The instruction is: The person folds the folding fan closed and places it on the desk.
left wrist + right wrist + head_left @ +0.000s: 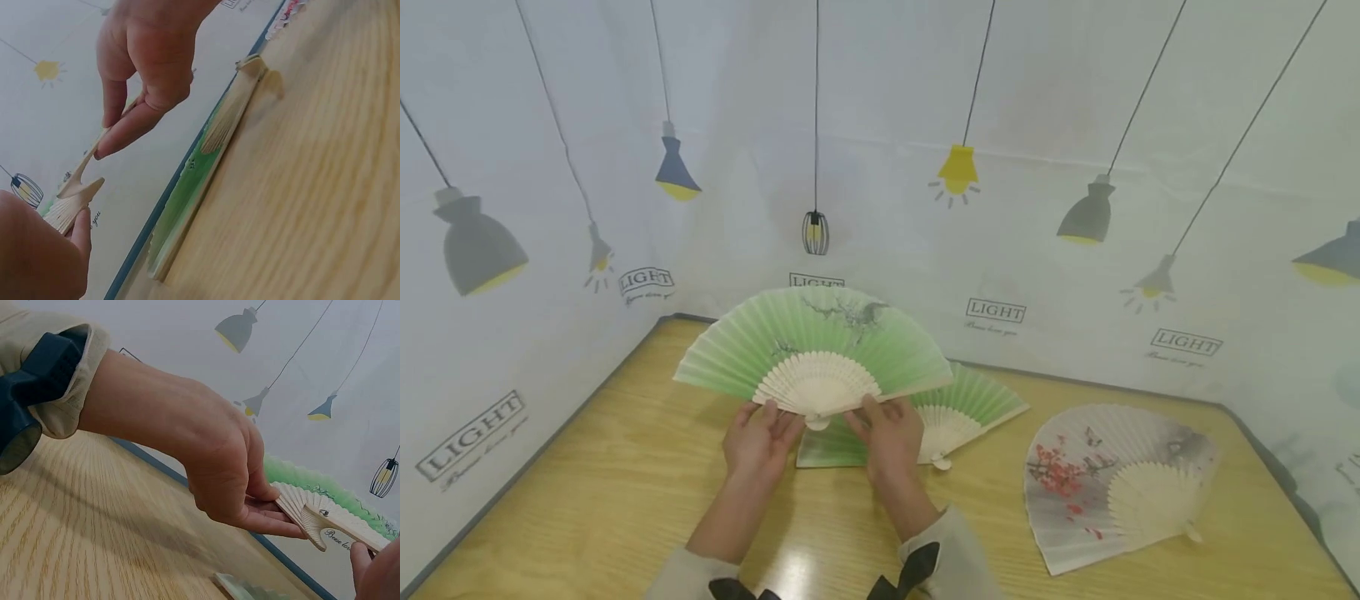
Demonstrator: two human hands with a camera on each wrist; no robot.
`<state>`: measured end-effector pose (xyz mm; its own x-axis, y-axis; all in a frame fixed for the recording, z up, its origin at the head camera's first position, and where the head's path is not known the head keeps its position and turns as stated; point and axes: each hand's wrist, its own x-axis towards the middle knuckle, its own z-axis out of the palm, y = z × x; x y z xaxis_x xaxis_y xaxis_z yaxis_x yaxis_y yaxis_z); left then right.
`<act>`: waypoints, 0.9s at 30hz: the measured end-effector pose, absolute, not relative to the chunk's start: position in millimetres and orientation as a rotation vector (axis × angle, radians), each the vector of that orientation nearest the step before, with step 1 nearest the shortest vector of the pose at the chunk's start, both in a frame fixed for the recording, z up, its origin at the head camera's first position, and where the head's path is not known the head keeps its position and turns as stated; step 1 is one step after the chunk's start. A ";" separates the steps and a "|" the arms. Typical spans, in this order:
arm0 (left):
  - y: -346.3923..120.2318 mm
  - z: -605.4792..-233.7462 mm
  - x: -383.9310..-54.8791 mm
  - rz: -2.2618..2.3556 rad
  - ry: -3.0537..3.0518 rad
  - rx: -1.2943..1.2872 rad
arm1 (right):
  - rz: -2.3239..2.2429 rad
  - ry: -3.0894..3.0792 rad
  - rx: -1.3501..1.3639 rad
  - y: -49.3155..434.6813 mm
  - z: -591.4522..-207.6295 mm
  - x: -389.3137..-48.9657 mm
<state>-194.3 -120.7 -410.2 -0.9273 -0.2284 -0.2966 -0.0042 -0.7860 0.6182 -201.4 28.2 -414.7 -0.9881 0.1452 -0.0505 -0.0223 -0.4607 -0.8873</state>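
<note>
A spread green folding fan (816, 379) with pale ribs and a dark branch print is held up above the table. My left hand (756, 442) pinches its left outer rib, thumb in front. On the other side my right hand (895, 429) pinches the right outer rib between thumb and fingers. Both grips also show in the right wrist view, at the fan's ribs (319, 509). Behind the right hand, a second green fan (973, 404) lies spread on the table, partly covered from sight. A grey-white fan (1093, 492) with red blossoms lies spread further right.
The wooden table (602, 492) ends at a dark edge along a white backdrop (895, 225) printed with hanging lamps. The grey-white fan's pivot end points to the table's right side.
</note>
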 end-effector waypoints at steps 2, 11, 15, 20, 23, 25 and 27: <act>-118.5 -410.9 -193.6 -2.781 -1.022 0.549 | 2.569 -1.572 -0.195 29.3 -414.7 -201.0; -105.8 -413.1 -194.1 -2.872 -1.022 0.478 | 2.467 -1.581 -0.129 47.0 -416.6 -200.9; -100.1 -411.3 -197.9 -2.914 -1.081 0.411 | 2.445 -1.591 -0.111 56.4 -413.4 -199.9; -96.9 -417.8 -203.8 -2.922 -1.153 0.385 | 2.461 -1.630 -0.164 64.4 -412.3 -198.8; -97.0 -421.7 -203.3 -2.900 -1.200 0.390 | 2.476 -1.661 -0.171 66.2 -413.3 -196.3; -97.0 -422.5 -203.2 -2.893 -1.222 0.372 | 2.474 -1.676 -0.154 67.7 -413.5 -195.6; -96.4 -421.2 -204.3 -2.891 -1.230 0.341 | 2.476 -1.668 -0.144 69.6 -412.4 -195.9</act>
